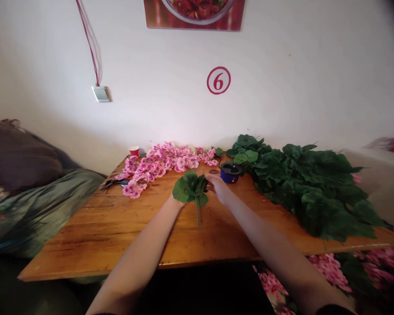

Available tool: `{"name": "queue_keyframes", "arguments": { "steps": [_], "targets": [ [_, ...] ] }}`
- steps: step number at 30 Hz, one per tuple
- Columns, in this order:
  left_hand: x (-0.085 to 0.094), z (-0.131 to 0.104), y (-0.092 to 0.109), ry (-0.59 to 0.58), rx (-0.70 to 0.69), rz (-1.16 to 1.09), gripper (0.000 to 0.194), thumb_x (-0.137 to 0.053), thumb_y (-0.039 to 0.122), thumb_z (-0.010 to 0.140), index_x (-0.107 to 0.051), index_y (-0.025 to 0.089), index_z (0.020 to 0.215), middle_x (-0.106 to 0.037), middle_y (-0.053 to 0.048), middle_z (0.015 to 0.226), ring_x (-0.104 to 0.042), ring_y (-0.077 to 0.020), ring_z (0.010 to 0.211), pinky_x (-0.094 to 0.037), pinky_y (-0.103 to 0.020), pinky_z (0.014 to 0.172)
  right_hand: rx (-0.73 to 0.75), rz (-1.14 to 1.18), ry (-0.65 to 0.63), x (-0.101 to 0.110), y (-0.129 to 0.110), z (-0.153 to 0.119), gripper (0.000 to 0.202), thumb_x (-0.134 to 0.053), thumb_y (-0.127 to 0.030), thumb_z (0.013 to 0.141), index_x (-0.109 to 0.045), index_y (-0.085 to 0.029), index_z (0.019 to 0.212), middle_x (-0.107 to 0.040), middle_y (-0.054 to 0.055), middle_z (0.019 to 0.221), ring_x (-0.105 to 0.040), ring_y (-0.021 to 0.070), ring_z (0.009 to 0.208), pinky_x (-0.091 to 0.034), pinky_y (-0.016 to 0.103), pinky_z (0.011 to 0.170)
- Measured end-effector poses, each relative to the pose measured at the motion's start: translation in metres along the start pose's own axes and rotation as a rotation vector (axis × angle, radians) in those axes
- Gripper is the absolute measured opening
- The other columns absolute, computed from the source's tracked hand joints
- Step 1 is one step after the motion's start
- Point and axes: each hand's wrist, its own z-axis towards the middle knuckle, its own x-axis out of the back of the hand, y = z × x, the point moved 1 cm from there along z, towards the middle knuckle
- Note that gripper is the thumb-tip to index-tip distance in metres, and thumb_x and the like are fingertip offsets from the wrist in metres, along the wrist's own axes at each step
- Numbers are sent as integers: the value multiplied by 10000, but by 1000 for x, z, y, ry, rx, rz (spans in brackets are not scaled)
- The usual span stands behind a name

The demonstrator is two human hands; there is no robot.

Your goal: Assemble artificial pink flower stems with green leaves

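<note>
Over the middle of the table hangs an artificial leaf bunch [189, 186], its round green leaves upward and its thin stem pointing down toward me. My left hand [178, 200] is behind the leaves at their left side and supports the bunch; its fingers are mostly hidden. At the right edge of the leaves, my right hand [216, 184] has its fingers bent and closed against the bunch. Just beyond that hand stands a small blue pot [230, 175] with a dark rim and a lit red light.
Pink artificial flowers [160, 164] lie along the back left of the wooden table [124, 232], near a red-and-white cup [134, 152] and dark-handled scissors [113, 183]. A large heap of green leaves [302, 183] covers the right side. More pink flowers [330, 271] sit below the front edge.
</note>
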Motion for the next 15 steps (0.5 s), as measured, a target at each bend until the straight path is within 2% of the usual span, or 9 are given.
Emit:
{"name": "queue_keyframes", "arguments": {
  "steps": [3,5,8,11,13,15],
  "targets": [
    [-3,-2,2,-36,200,-433,374,-303,242,1003,-628,199,1184,-705,-106,1215,-704,-210,1025,-573,-319,776,-12,89,-4,-3,8,7,442,-677,-631,721,-661,-192,772,-697,31,775,-605,154,664,-478,264,622],
    [-5,-3,4,-44,318,-645,389,-294,284,1002,-648,195,1135,-714,-105,1186,-687,-222,1071,-567,-323,817,-18,136,-2,1,17,8,455,-652,-649,736,-679,-197,788,-698,31,780,-602,156,664,-469,269,617],
    [-10,0,5,-23,392,-713,308,-414,345,964,-682,197,1003,-735,-98,1084,-659,-241,1123,-552,-296,861,-6,129,-5,7,27,6,336,-709,-524,716,-719,-205,820,-701,33,795,-607,174,704,-469,282,645],
    [-16,2,3,-10,454,-789,249,-550,403,893,-687,196,875,-738,-95,1002,-666,-262,1077,-554,-305,870,20,112,9,11,29,3,209,-740,-367,677,-730,-212,817,-700,30,821,-603,186,747,-457,282,665],
    [-18,1,1,-3,482,-861,261,-557,417,877,-682,189,847,-737,-99,998,-669,-264,1049,-557,-334,879,39,94,22,12,28,2,179,-744,-343,674,-723,-211,794,-695,28,813,-599,186,754,-451,283,687],
    [-17,-2,-3,19,511,-942,272,-541,416,875,-678,186,821,-740,-102,986,-669,-261,1043,-557,-350,881,54,50,24,12,28,3,205,-754,-387,685,-708,-205,766,-688,27,784,-598,185,744,-447,290,705]
  ]
}}
